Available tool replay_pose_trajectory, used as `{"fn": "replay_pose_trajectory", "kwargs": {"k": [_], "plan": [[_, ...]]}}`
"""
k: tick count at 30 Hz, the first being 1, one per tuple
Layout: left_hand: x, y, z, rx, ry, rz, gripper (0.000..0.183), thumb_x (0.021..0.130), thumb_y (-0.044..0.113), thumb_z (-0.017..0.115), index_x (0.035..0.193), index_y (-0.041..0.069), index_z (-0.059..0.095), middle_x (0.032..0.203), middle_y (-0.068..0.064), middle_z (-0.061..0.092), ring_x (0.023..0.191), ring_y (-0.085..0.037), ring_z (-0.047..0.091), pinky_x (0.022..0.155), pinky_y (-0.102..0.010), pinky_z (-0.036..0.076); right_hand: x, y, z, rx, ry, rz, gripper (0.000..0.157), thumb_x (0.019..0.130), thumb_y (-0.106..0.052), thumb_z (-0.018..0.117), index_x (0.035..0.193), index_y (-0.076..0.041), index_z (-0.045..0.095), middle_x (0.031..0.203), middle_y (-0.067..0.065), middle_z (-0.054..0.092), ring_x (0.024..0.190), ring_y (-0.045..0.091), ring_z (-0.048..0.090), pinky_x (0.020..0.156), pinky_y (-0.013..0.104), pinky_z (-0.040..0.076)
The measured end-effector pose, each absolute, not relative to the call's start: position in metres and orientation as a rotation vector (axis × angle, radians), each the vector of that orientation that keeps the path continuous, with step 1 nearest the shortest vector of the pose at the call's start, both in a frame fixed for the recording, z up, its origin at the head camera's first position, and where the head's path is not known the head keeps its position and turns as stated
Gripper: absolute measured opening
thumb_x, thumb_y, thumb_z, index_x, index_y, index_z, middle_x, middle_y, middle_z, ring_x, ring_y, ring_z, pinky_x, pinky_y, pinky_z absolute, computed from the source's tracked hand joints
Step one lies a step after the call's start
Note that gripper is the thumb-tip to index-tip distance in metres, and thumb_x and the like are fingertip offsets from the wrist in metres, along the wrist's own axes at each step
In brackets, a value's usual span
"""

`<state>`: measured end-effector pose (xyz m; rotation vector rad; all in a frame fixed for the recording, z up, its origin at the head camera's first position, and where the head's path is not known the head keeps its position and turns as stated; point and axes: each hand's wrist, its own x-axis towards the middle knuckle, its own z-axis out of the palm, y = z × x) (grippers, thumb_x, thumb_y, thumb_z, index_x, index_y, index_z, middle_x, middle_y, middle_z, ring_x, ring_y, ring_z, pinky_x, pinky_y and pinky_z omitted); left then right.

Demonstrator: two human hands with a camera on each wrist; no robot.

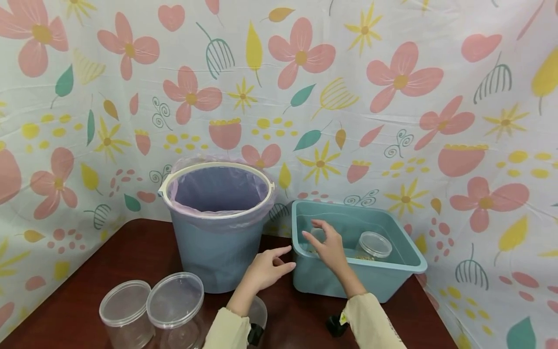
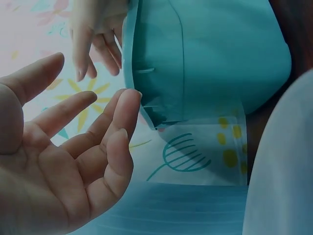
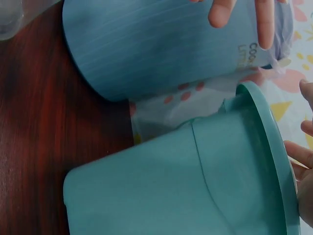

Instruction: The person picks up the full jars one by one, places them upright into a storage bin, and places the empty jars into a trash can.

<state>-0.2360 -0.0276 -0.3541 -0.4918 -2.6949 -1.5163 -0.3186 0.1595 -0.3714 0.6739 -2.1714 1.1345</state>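
Observation:
My left hand (image 1: 268, 269) is held between the blue bin and the teal tub, fingers loosely extended and nothing in them. Its fingertips come close to the tub's left rim; whether they touch it I cannot tell. Over the front of the teal tub (image 1: 311, 278) my right hand (image 1: 329, 247) hovers, thumb and fingers apart and bare. Inside the tub, a clear lidded jar (image 1: 376, 245) sits to the right, with small yellowish bits near its base. A second clear jar (image 1: 318, 234) is partly hidden behind the right hand.
A blue bin (image 1: 218, 257) with a thin pinkish liner stands left of the tub. Two clear jars, one (image 1: 126, 310) beside the other (image 1: 176, 305), stand at the front left. Another clear container (image 1: 259, 312) is mostly covered by my left forearm. A flowered sheet (image 1: 279, 97) hangs behind.

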Motion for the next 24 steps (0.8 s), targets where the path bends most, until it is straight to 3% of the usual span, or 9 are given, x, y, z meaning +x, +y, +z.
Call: {"fn": "replay_pose_trajectory", "kwargs": {"k": [12, 18, 24], "plan": [[-0.221, -0.042, -0.360, -0.531, -2.641, -1.550, 0.045, 0.086, 0.030, 0.059, 0.127, 0.012, 0.052, 0.085, -0.003, 0.063, 0.070, -0.016, 0.057, 0.057, -0.031, 0.044, -0.317, 0.138, -0.361, 0.653, -2.241, 1.272, 0.043, 0.082, -0.025, 0.066, 0.117, -0.002, 0.054, 0.104, 0.014, 0.060, 0.103, 0.030, 0.052, 0.084, 0.051, 0.039], [-0.210, -0.048, -0.366, -0.552, -2.579, -1.620, 0.046, 0.086, 0.029, 0.058, 0.127, 0.011, 0.052, 0.082, 0.000, 0.062, 0.058, -0.011, 0.052, 0.050, -0.027, 0.041, -0.321, 0.129, -0.351, 0.646, -2.225, 1.451, 0.044, 0.085, -0.029, 0.063, 0.119, -0.004, 0.051, 0.098, 0.013, 0.061, 0.097, 0.027, 0.055, 0.088, 0.048, 0.038], [-0.199, -0.060, -0.376, -0.581, -2.523, -1.649, 0.047, 0.087, 0.030, 0.057, 0.128, 0.010, 0.050, 0.085, 0.001, 0.061, 0.064, -0.010, 0.054, 0.053, -0.024, 0.042, -0.324, 0.116, -0.345, 0.640, -2.241, 1.473, 0.042, 0.085, -0.027, 0.062, 0.119, -0.005, 0.050, 0.091, 0.009, 0.062, 0.083, 0.024, 0.058, 0.076, 0.039, 0.045]]}}
